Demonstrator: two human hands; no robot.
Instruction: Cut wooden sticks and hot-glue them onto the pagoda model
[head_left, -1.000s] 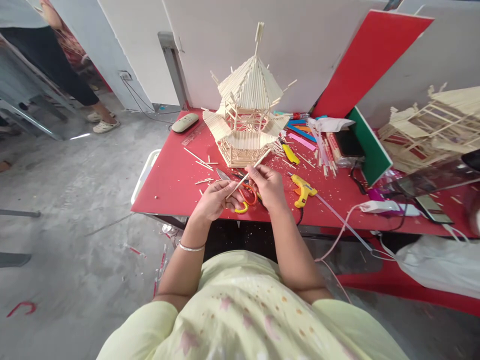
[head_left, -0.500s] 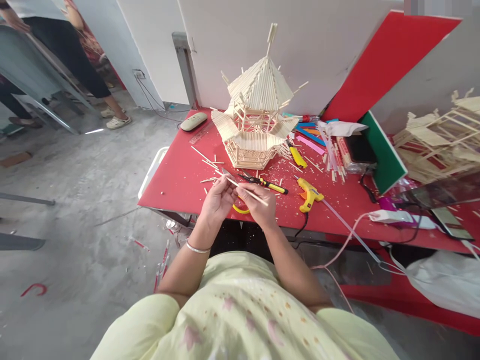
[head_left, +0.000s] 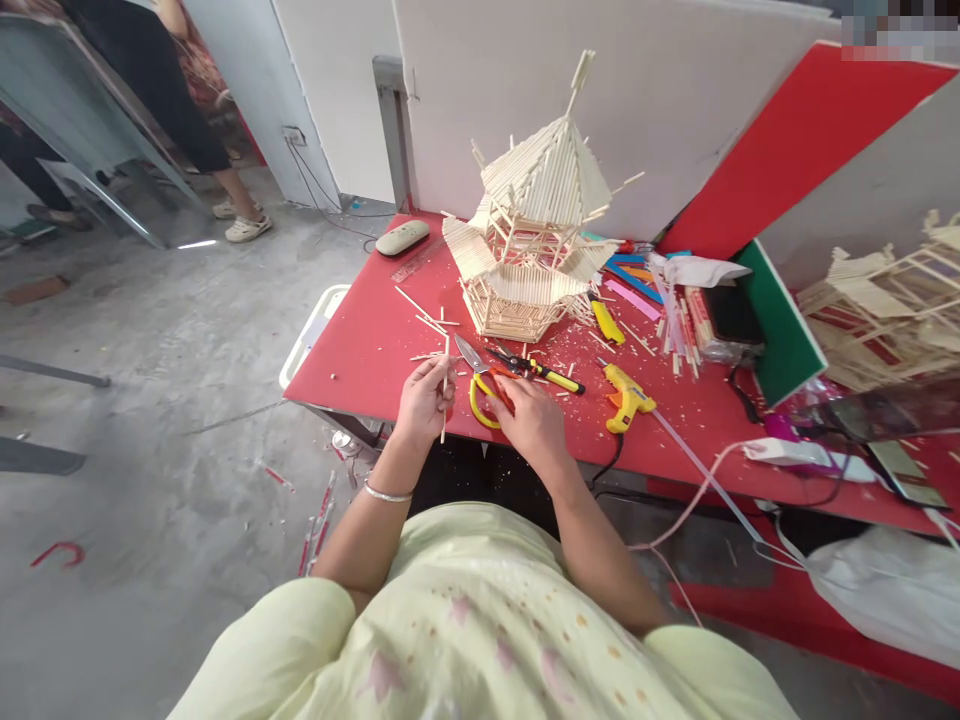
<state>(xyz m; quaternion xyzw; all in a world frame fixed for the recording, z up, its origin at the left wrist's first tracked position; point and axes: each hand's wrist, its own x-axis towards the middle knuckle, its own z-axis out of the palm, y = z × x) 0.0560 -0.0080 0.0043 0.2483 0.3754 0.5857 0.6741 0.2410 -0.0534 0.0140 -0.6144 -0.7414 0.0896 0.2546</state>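
Observation:
My left hand (head_left: 426, 398) pinches a thin wooden stick (head_left: 448, 375), which now stands nearly upright in line with my view. My right hand (head_left: 532, 420) is closed about the handles of a pair of scissors (head_left: 480, 392) with yellow and orange grips; the blades point away and left, low over the table. Part of the grips is hidden under my fingers. Just beyond lie black-and-yellow pliers (head_left: 551, 376). Behind them rises a pagoda model (head_left: 536, 230) built of such sticks. Loose sticks (head_left: 427, 318) are scattered left of its base.
On the red table (head_left: 345, 345) are a glue gun (head_left: 628, 396), a yellow-handled cutter (head_left: 606, 322), a glasses case (head_left: 403, 238) and bundled sticks (head_left: 673, 330). A second stick model (head_left: 877, 300) stands at right. Other people (head_left: 187, 110) are at far left.
My right hand has let go of the stick and moved onto the scissors. My left hand has kept the stick and turned it from slanting to nearly upright. The view has shifted slightly.

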